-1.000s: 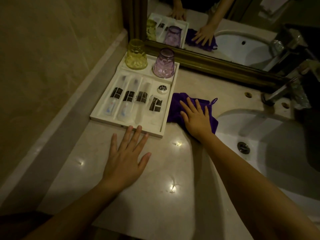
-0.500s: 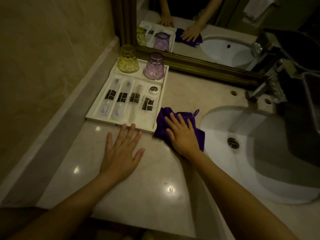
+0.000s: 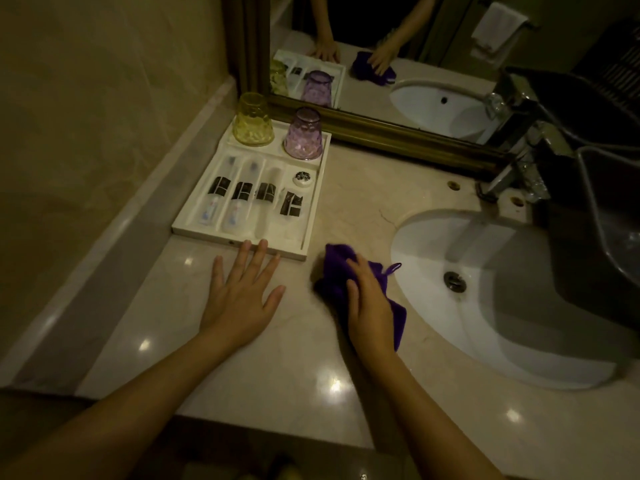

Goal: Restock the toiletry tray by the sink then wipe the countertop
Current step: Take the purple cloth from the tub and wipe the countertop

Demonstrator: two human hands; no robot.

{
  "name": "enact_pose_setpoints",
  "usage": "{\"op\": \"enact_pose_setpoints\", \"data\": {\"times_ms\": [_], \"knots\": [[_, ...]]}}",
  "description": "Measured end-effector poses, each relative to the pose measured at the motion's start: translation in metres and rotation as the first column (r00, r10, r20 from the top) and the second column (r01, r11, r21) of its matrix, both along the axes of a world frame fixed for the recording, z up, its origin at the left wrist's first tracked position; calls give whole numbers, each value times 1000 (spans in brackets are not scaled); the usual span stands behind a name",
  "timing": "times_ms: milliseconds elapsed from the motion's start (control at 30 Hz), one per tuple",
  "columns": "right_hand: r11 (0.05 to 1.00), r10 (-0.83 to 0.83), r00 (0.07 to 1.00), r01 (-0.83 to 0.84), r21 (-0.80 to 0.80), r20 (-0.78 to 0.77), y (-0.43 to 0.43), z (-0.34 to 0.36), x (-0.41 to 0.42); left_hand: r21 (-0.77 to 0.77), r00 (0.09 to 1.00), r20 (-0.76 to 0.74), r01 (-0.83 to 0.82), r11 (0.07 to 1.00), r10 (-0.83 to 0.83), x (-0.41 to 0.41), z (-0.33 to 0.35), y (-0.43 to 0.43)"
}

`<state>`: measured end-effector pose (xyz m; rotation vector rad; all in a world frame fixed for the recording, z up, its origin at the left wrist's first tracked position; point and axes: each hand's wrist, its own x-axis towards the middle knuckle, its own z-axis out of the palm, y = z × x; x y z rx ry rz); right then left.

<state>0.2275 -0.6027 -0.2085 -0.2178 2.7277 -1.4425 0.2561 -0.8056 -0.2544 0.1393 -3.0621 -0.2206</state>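
A white toiletry tray (image 3: 311,216) sits on the marble countertop (image 3: 263,368) against the left wall. Its slots hold several wrapped toiletries and a small round soap box (image 3: 304,177); a yellow cup (image 3: 252,120) and a purple cup (image 3: 303,134) stand upside down at its far end. My left hand (image 3: 239,292) lies flat on the counter, fingertips touching the tray's near rim. My right hand (image 3: 369,303) presses a purple cloth (image 3: 334,271) on the counter between tray and sink, fingers slightly bent over it.
A white sink basin (image 3: 426,306) with a drain (image 3: 454,280) is set in the counter at the right. A metal faucet (image 3: 512,174) stands behind it. A gold-framed mirror (image 3: 398,133) runs along the back. A dark basket (image 3: 609,216) overhangs the sink's right side.
My right hand has dragged the purple cloth toward me, away from the tray's right side and along the sink's edge. My left hand has stayed flat by the tray's near rim.
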Motion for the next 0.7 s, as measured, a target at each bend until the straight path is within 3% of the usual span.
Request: {"op": "enact_pose_setpoints", "data": {"times_ms": [100,200,333,433,533,700], "knots": [[989,-99,989,86,-121,-110,-1,12,-37,-4,1000,-16,-10,1000,10,1,1,1],[993,-107,971,95,-66,-213,0,16,-88,-5,1000,-25,-5,1000,5,1,1,1],[997,-56,976,67,43,-211,-10,10,-156,4,1000,-17,-8,1000,8,1,0,1],[964,12,981,40,261,-196,-23,3,-199,15,1000,-3,-5,1000,5,2,1,1],[854,99,992,-44,519,-79,-30,-10,-223,14,1000,6,-15,1000,15,2,2,3],[744,240,970,-153,650,-47,-29,-23,-231,11,1000,16,-18,1000,18,1,3,2]]}}
